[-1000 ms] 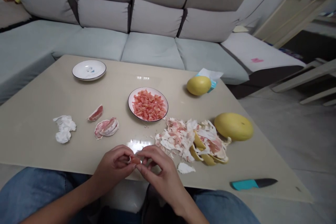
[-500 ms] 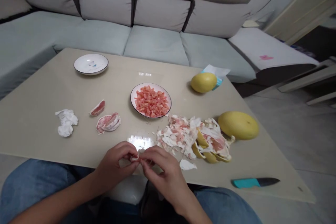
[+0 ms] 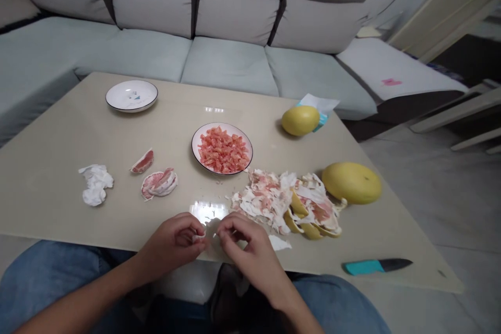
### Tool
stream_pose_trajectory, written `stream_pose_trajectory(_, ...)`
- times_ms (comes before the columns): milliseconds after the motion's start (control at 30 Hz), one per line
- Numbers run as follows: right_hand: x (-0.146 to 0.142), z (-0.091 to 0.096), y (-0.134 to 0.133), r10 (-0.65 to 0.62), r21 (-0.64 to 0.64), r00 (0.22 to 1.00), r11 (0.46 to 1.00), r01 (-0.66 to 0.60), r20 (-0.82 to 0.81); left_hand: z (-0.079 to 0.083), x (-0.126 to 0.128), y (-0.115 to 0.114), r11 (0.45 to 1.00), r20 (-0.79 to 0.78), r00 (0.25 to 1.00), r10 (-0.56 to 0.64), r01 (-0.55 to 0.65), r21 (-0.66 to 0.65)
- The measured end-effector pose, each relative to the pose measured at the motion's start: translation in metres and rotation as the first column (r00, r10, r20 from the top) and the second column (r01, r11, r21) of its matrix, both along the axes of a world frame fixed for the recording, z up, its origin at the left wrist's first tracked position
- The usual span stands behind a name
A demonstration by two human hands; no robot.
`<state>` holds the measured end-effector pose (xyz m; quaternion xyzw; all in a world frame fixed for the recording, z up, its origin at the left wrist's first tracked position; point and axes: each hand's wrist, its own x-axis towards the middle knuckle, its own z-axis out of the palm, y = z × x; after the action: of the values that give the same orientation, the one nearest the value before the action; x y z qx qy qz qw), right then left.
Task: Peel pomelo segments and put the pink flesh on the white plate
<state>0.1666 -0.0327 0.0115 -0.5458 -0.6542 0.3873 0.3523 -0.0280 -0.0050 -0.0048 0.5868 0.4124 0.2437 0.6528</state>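
Observation:
My left hand (image 3: pixel 172 242) and my right hand (image 3: pixel 245 245) meet over the near edge of the beige table (image 3: pixel 58 141). Both are curled in a pinch on a small white-pink pomelo piece (image 3: pixel 206 234) held between the fingertips. Just beyond them lies a heap of white and pink pomelo peelings (image 3: pixel 285 201) with yellow rind. A white plate (image 3: pixel 222 148) full of pink pomelo flesh stands at the table's middle. Two peeled pomelo segments (image 3: pixel 158 183) and a smaller wedge (image 3: pixel 142 162) lie to the left.
A whole pomelo (image 3: pixel 351 182) sits right of the peelings, another pomelo (image 3: pixel 300 120) farther back by a tissue pack. A teal-handled knife (image 3: pixel 376 266) lies at the near right edge. An empty plate (image 3: pixel 131 95) and crumpled tissue (image 3: pixel 94 183) are left. A grey sofa stands behind.
My two hands have drawn slightly apart, and the piece between them looks whiter and stretched. The view has shifted a little; nothing on the table has moved.

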Motion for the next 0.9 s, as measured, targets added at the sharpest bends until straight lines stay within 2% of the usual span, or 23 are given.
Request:
stream_pose_trajectory(100, 0.015, 0.003, 0.004, -0.064, -0.002, 0.992, 0.998, 0.065, 0.109, -0.004, -0.002, 0.002, 0.977, 0.119, 0.992, 0.031, -0.005, -0.215)
stream_pose_trajectory(200, 0.034, 0.001, 0.009, -0.120, 0.037, 0.928, 0.993, 0.114, 0.353, -0.009, -0.003, 0.005, 0.947, 0.207, 0.975, 0.081, -0.010, -0.322)
stream_pose_trajectory(300, 0.050, -0.006, 0.011, -0.207, 0.092, 0.730, 0.977, 0.194, 0.651, -0.007, -0.004, 0.008, 0.930, 0.228, 0.966, 0.118, -0.026, -0.368)
stream_pose_trajectory(367, 0.058, -0.009, 0.012, -0.252, 0.113, 0.589, 0.958, 0.263, 0.768, -0.003, -0.004, 0.010, 0.922, 0.213, 0.968, 0.134, -0.043, -0.385)
stream_pose_trajectory(433, 0.062, -0.011, 0.013, -0.295, 0.153, 0.539, 0.944, 0.292, 0.789, 0.001, -0.004, 0.010, 0.913, 0.206, 0.967, 0.152, -0.057, -0.403)
stream_pose_trajectory(500, 0.063, -0.010, 0.014, -0.342, 0.224, 0.603, 0.938, 0.265, 0.721, 0.003, -0.003, 0.011, 0.905, 0.201, 0.965, 0.171, -0.073, -0.419)
stream_pose_trajectory(567, 0.058, -0.009, 0.013, -0.321, 0.249, 0.734, 0.945, 0.211, 0.598, 0.002, -0.002, 0.010, 0.902, 0.204, 0.962, 0.182, -0.080, -0.425)
stream_pose_trajectory(633, 0.046, -0.007, 0.010, -0.257, 0.205, 0.860, 0.962, 0.183, 0.440, -0.002, -0.002, 0.009, 0.906, 0.214, 0.961, 0.176, -0.073, -0.417)
stream_pose_trajectory(700, 0.030, -0.006, 0.005, -0.202, 0.139, 0.948, 0.975, 0.172, 0.244, -0.006, -0.003, 0.008, 0.919, 0.218, 0.964, 0.152, -0.057, -0.390)
stream_pose_trajectory(800, 0.007, -0.005, -0.001, -0.059, 0.037, 0.997, 0.997, 0.061, -0.041, -0.009, -0.003, 0.006, 0.948, 0.190, 0.975, 0.116, -0.052, -0.313)
stream_pose_trajectory(900, -0.007, -0.006, -0.004, 0.004, -0.039, 0.987, 0.999, -0.010, -0.160, -0.009, -0.003, 0.005, 0.974, 0.160, 0.984, 0.081, -0.044, -0.223)
